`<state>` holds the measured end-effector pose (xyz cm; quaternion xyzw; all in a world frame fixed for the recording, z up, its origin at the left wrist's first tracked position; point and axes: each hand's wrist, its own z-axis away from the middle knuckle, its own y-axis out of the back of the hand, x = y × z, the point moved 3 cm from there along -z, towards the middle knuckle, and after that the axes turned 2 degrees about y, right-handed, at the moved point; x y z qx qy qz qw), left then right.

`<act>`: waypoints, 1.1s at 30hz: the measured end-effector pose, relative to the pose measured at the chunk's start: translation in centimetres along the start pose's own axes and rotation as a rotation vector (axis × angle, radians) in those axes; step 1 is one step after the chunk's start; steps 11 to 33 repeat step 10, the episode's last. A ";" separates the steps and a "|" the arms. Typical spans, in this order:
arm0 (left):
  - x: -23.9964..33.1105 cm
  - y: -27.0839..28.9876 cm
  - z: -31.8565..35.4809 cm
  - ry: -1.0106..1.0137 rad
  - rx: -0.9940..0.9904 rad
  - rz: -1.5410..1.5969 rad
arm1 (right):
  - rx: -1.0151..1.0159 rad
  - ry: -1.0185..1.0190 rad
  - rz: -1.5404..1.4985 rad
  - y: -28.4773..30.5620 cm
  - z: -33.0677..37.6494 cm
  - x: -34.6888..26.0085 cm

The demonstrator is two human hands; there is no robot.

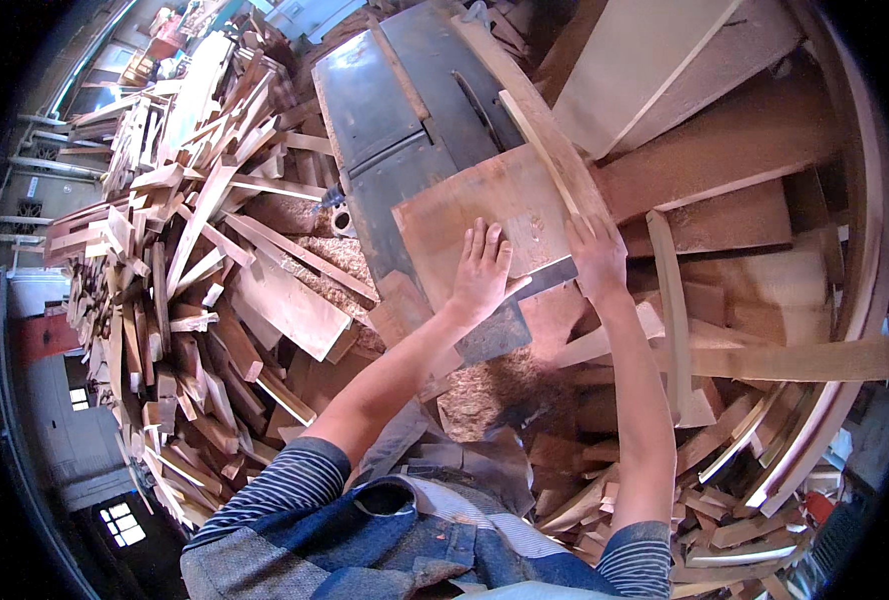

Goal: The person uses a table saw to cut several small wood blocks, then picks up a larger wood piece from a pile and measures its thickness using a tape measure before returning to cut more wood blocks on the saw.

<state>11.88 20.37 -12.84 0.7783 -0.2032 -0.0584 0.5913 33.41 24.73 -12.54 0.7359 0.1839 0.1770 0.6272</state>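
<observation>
A square brown wooden board point(445, 210) lies flat on the grey metal saw table point(375, 90). My left hand point(484, 265) rests on the board near its front edge, fingers stretched out and slightly apart. At the board's right side, my right hand point(597, 257) is closed round the near end of a long wooden strip point(540, 140); its thumb side is partly hidden. The strip slants away along the table's right edge. A dark narrow slot point(477, 108) runs in the metal top beyond the board.
A big heap of offcuts point(205, 220) lies to the left. Wide planks point(725, 170) are stacked on the right, with an upright-looking curved batten point(673, 310) nearer me. Sawdust and shavings point(490, 395) cover the ground below the table's front edge.
</observation>
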 end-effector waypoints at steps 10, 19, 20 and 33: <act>-4.3 -0.5 -3.8 0.061 -0.154 -0.081 | -0.091 0.015 -0.075 -1.6 -6.5 0.5; -4.3 -0.5 -3.8 0.061 -0.154 -0.081 | -0.091 0.015 -0.075 -1.6 -6.5 0.5; -4.3 -0.5 -3.8 0.061 -0.154 -0.081 | -0.091 0.015 -0.075 -1.6 -6.5 0.5; -4.3 -0.5 -3.8 0.061 -0.154 -0.081 | -0.091 0.015 -0.075 -1.6 -6.5 0.5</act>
